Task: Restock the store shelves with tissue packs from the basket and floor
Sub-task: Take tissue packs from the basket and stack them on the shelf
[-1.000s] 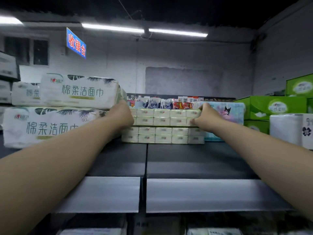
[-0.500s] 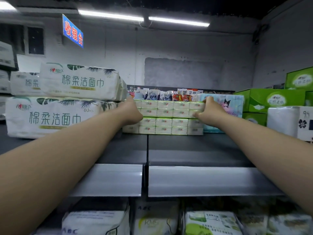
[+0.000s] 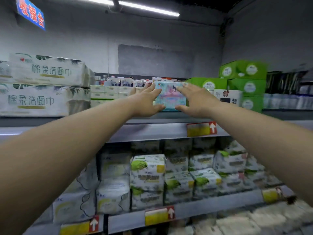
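A light blue and pink tissue pack (image 3: 170,99) stands on the top shelf (image 3: 149,131). My left hand (image 3: 146,101) is at its left side and my right hand (image 3: 197,99) at its right side. The fingers of both hands are straight and spread, with the thumbs low near the pack's bottom edge. Whether they press on the pack is unclear. Left of it sits a stack of small pale green and white tissue packs (image 3: 108,94), with no hand on it.
Two large white tissue bundles (image 3: 45,99) are piled at the left of the top shelf. Green boxes (image 3: 243,82) and a white roll pack (image 3: 227,97) stand at the right. The lower shelf (image 3: 203,209) holds several green and white packs (image 3: 147,173) behind yellow price tags.
Both hands have left the stack of small packs and moved right to the blue and pink pack, fingers now spread. The view has dropped, showing the lower shelf.
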Demonstrator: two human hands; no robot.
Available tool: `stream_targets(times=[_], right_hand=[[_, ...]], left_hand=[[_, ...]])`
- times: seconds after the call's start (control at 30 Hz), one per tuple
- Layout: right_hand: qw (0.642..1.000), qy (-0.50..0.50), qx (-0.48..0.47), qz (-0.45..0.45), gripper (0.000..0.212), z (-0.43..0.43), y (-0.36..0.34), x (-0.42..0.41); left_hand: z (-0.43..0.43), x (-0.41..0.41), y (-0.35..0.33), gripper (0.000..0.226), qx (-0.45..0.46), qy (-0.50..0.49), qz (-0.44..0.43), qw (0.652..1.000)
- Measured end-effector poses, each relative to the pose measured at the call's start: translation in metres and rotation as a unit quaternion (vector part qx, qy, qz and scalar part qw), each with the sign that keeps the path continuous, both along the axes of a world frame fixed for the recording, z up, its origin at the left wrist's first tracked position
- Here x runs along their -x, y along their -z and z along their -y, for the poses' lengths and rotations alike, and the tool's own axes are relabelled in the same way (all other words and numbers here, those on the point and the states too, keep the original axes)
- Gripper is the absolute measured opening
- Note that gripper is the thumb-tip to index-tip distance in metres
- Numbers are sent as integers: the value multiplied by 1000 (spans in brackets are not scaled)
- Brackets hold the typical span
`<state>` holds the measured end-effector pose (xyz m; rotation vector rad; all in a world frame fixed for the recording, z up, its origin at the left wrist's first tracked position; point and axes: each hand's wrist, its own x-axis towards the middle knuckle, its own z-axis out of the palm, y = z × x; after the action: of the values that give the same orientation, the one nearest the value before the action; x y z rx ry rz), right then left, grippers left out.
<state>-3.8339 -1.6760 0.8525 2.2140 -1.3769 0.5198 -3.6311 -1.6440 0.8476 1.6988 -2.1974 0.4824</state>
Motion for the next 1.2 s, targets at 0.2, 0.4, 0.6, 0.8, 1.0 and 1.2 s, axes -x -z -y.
stream_targets(times=[0.2, 0.4, 0.6, 0.8, 1.0, 1.2], right_hand=[[998, 49, -39, -9, 81, -79, 50, 110], [982, 149, -118, 15, 82, -141, 119, 215], [941, 267, -202, 47, 83, -194, 203, 316], [893, 357, -250, 115, 87, -215, 288, 396], [834, 429, -312, 153, 87, -222, 388, 446], [761, 483, -379, 208, 87, -228, 498, 466]], left_hand=[[-43, 109, 32, 80, -12, 97, 51, 994], [-64, 222, 91, 81, -76, 172, 119, 975], [-72, 331, 187, 84, -148, 235, 166, 946], [-58, 423, 270, 85, -231, 292, 185, 909], [-37, 501, 359, 87, -286, 353, 226, 862], [-16, 548, 471, 91, -328, 406, 276, 807]])
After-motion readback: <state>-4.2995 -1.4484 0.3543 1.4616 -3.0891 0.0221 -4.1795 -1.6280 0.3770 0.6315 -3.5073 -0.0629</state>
